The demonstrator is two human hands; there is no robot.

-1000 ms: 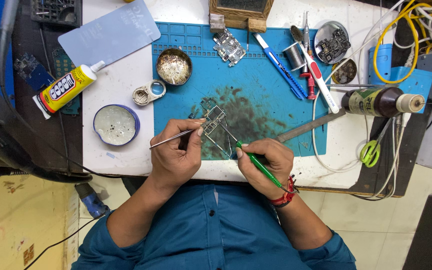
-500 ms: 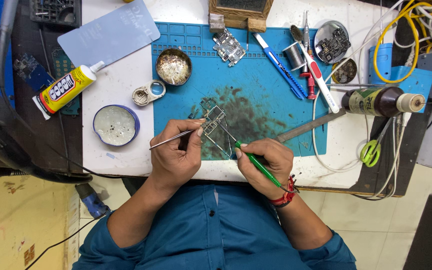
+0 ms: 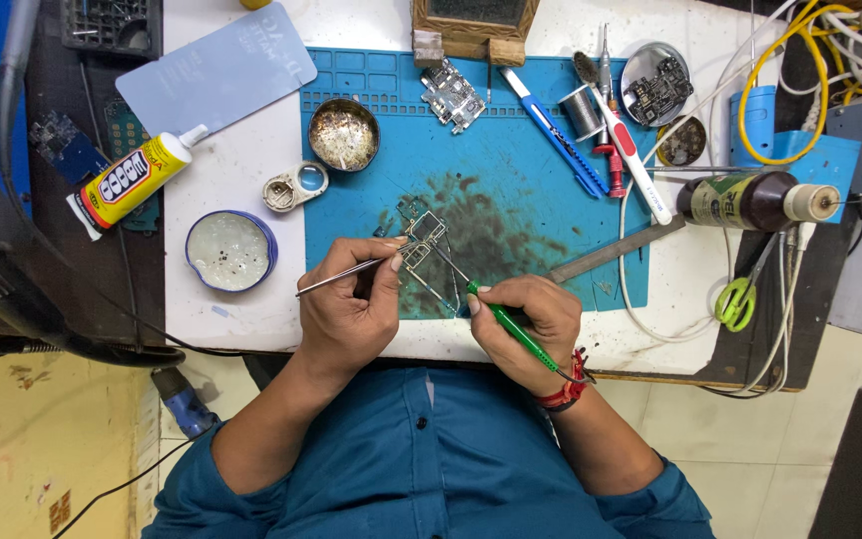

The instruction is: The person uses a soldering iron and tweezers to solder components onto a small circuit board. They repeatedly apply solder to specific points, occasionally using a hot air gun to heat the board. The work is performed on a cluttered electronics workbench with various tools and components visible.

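On a blue silicone repair mat laid over a white worktop, a person's left hand pinches one pair of slim steel tweezers against a small, thin metal frame, while the right hand is closed around one green-handled screwdriver, its tip at the frame. The frame looks light, stiff and easily bent, best held by its outer edges. Nearby stand one round tin of screws, one blue-rimmed dish, one yellow glue tube and one dark bottle.
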